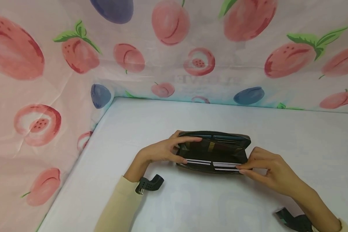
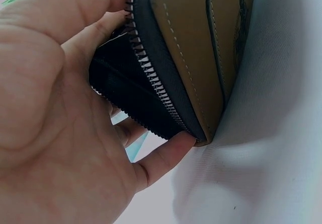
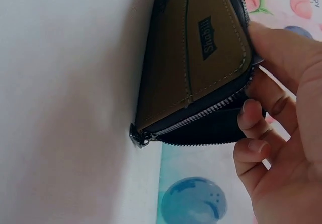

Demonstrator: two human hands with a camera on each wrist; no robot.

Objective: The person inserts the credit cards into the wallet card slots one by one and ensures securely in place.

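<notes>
A long black-lined zip wallet (image 1: 227,156) stands on the white table with its zip undone and its mouth facing up. My left hand (image 1: 159,152) grips the wallet's left end, thumb at the front side and a finger along the back pockets, spreading it. My right hand (image 1: 274,169) is at the front right corner, its thumb and finger pinching the end of a white card (image 1: 227,169) in the front right slots. More white cards (image 1: 198,162) show in the front left slots. Outside, the wallet is brown with pale stitching and a dark label (image 3: 206,38).
A metal-toothed zip (image 2: 153,78) runs round the wallet's edge, its black pull (image 3: 136,136) hanging at one corner. Peach-printed cloth (image 1: 200,64) rises behind the white table (image 1: 177,199) and on the left. Black wrist cameras (image 1: 150,183) sit on both forearms.
</notes>
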